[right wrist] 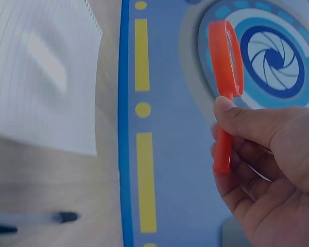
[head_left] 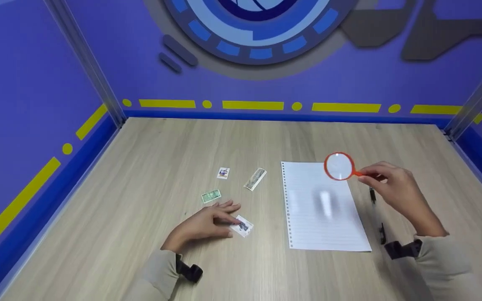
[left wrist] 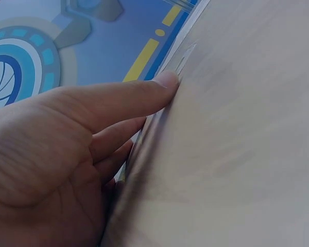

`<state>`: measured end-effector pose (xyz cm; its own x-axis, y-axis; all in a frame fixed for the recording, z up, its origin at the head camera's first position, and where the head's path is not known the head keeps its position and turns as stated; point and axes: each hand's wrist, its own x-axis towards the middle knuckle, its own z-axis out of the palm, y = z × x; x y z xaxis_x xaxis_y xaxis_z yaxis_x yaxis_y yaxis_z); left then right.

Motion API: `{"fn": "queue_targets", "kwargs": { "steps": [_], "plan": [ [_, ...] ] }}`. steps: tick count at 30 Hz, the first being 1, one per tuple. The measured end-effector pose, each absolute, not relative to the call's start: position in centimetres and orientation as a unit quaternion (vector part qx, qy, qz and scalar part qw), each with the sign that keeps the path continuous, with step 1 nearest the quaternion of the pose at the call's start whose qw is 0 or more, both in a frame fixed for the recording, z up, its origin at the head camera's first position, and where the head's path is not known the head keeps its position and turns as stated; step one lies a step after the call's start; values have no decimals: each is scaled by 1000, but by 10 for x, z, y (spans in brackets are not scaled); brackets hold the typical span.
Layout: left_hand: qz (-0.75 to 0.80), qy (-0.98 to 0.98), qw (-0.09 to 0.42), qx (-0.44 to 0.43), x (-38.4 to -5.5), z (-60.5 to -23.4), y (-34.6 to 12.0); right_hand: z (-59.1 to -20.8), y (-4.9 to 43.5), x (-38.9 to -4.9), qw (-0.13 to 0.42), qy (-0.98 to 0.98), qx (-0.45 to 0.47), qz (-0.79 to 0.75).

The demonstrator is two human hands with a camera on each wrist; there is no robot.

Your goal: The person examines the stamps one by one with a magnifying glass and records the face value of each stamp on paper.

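In the head view my left hand (head_left: pixel 205 221) lies low over the table, its fingers lightly bent and the index fingertip on a white stamp (head_left: pixel 244 226) with a dark picture. The left wrist view shows the thumb and fingers close against the tabletop. My right hand (head_left: pixel 400 192) grips the handle of an orange magnifying glass (head_left: pixel 339 166) between thumb and fingers, raised over the upper right part of a lined sheet of paper (head_left: pixel 308 200). In the right wrist view, the magnifying glass (right wrist: pixel 226 59) stands upright, with the thumb across its handle.
Beyond the left hand lie a green stamp (head_left: pixel 211 196), a small picture stamp (head_left: pixel 223 173) and a long greyish stamp (head_left: pixel 255 179). A clear pen with black ends (head_left: pixel 382 233) lies right of the paper. Blue panels (head_left: pixel 266 83) wall the table at the back and sides.
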<state>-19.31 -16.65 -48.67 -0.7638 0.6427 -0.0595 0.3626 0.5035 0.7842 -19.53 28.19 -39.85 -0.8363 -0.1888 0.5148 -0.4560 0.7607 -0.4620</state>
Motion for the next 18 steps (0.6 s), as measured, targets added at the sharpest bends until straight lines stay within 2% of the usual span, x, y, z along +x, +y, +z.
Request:
{"fn": "queue_targets", "kwargs": {
  "steps": [18],
  "plan": [
    [402,848,176,297,-194,-486,-166,-397,216,-198,192,-867,304,344]
  ]
}}
